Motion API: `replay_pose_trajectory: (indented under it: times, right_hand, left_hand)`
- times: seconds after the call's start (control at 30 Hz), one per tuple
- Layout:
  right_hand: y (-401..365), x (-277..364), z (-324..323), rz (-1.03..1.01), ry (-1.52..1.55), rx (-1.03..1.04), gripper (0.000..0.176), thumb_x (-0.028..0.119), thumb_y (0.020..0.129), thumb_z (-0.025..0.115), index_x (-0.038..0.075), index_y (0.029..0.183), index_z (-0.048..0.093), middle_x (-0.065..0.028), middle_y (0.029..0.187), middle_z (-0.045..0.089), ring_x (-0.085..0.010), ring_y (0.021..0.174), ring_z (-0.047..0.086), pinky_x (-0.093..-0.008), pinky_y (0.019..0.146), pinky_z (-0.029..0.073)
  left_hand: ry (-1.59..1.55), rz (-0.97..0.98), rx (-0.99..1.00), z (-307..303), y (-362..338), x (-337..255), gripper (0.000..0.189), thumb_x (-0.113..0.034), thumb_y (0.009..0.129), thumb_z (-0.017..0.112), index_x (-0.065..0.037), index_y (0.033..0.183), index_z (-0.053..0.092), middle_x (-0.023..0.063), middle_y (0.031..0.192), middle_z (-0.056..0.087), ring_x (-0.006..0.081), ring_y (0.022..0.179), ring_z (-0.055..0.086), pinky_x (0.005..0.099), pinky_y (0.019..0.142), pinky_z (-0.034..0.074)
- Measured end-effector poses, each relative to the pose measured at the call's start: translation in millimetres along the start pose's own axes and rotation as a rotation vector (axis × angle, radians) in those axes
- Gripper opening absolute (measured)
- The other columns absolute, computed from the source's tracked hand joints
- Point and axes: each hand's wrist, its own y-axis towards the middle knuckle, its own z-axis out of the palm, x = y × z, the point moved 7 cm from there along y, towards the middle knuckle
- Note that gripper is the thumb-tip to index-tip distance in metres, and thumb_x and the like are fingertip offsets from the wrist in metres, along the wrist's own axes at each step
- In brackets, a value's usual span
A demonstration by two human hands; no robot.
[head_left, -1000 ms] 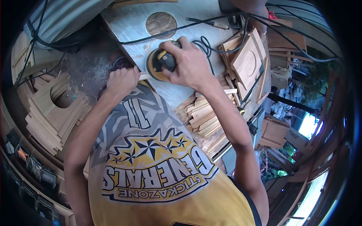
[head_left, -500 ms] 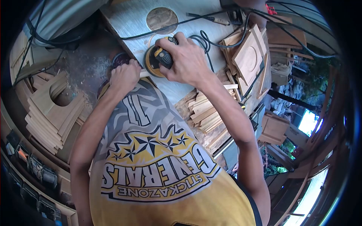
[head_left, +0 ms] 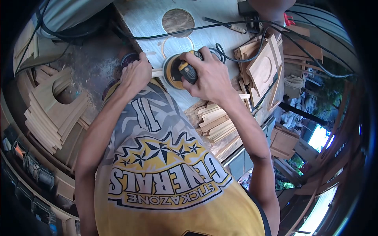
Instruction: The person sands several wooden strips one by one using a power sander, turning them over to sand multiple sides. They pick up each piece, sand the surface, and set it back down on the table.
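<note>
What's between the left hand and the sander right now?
Head view: only a pale wood strip, sticking out of the left hand and reaching the yellow pad of the sander, which the right hand grips.

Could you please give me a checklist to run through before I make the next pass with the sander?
1. Right hand grip on the sander: wrapped over the body, ok.
2. Left hand hold on the wooden strip: closed on it at the bench edge, ok.
3. Left hand clear of the sanding pad: very close beside it, not ok.
4. Cord clear of the pad: loops on the bench just behind the sander, apart from the pad, ok.
5. Strip supported underneath: hidden by hand and sander, cannot tell.
</note>
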Motion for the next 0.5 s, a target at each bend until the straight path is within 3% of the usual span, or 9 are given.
replay_pose_trajectory:
  times: [0.4,0.47,0.5]
  right_hand:
    - [9.0,-4.7,-4.1,-0.016,-0.060,0.036,0.054,0.030,0.071,0.086,0.024,0.119,0.061,-0.0179,0.105,0.056,-0.0422,0.090,0.067,-0.0487,0.069,0.058]
    - [7.6,-3.3,-3.7,-0.035,-0.091,0.035,0.056,0.028,0.073,0.083,0.022,0.123,0.062,-0.0161,0.103,0.055,-0.0405,0.091,0.067,-0.0483,0.075,0.058]
    - [8.6,1.9,-3.3,-0.032,-0.080,0.057,0.056,0.028,0.073,0.083,0.022,0.123,0.061,-0.0160,0.103,0.055,-0.0404,0.092,0.066,-0.0482,0.076,0.057]
  left_hand:
    - [-0.014,-0.030,-0.018,-3.1,4.5,2.7,0.031,-0.023,0.102,0.045,0.003,0.118,0.053,0.0351,0.102,0.070,0.0531,0.101,0.067,0.0613,0.091,0.050]
    - [-0.011,-0.022,-0.062,0.6,7.9,10.3,0.028,-0.023,0.103,0.045,0.000,0.117,0.053,0.0349,0.100,0.070,0.0547,0.098,0.066,0.0640,0.089,0.049]
    - [-0.009,-0.037,-0.008,-2.0,6.4,7.0,0.032,-0.022,0.102,0.045,0.003,0.121,0.053,0.0353,0.106,0.069,0.0529,0.104,0.066,0.0608,0.093,0.049]
